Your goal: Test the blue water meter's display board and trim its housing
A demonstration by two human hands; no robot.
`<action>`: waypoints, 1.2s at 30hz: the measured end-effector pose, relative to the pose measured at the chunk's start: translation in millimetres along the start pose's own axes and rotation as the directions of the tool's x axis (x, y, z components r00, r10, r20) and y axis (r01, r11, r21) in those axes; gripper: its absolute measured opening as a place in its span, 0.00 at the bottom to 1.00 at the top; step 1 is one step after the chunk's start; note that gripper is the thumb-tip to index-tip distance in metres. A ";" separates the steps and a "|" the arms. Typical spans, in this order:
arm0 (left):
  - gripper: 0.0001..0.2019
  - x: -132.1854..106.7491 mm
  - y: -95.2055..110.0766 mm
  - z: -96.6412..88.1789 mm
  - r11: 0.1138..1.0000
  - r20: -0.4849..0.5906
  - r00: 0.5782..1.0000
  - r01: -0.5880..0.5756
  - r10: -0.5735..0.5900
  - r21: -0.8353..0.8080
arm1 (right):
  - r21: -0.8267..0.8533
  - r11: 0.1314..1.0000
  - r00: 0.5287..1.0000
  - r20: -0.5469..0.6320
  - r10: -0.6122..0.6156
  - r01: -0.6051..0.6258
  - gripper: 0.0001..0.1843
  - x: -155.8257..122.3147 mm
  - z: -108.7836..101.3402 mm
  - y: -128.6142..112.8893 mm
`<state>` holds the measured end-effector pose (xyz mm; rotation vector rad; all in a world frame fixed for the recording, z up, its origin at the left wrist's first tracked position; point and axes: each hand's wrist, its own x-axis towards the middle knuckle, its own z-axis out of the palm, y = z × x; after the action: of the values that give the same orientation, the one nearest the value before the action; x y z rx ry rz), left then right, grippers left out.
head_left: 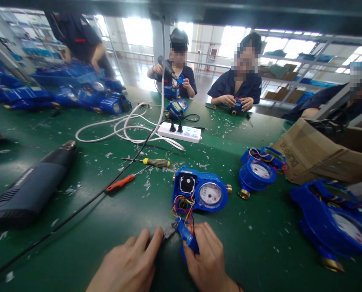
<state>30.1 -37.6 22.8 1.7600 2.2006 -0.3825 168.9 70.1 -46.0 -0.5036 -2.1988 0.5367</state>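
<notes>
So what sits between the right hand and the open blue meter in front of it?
In the head view, a bundle of coloured wires runs from the meter down to the blue-handled cutters held in the right hand; otherwise bare green table.

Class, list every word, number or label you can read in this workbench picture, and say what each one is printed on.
Cardboard box: dark printed capitals on its flap, upside down and too blurred to read.
Water meter by the hands: dial figures too small to read.
Second water meter: dial markings too small to read.
Heat gun: pale label on its side, blurred, unreadable.
Power strip: no legible marking.
Nothing can be quoted with confidence.
</notes>
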 end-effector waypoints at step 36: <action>0.29 0.7 -10.0 -28.5 0.969 0.109 0.994 0.015 0.013 -0.248 | -0.023 1.000 0.999 -0.046 0.006 -0.007 0.08 -1.2 0.1 1.6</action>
<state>18.4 -28.1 49.0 1.5666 2.0711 -0.1883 169.8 70.8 -47.6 -0.5300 -2.1626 0.4989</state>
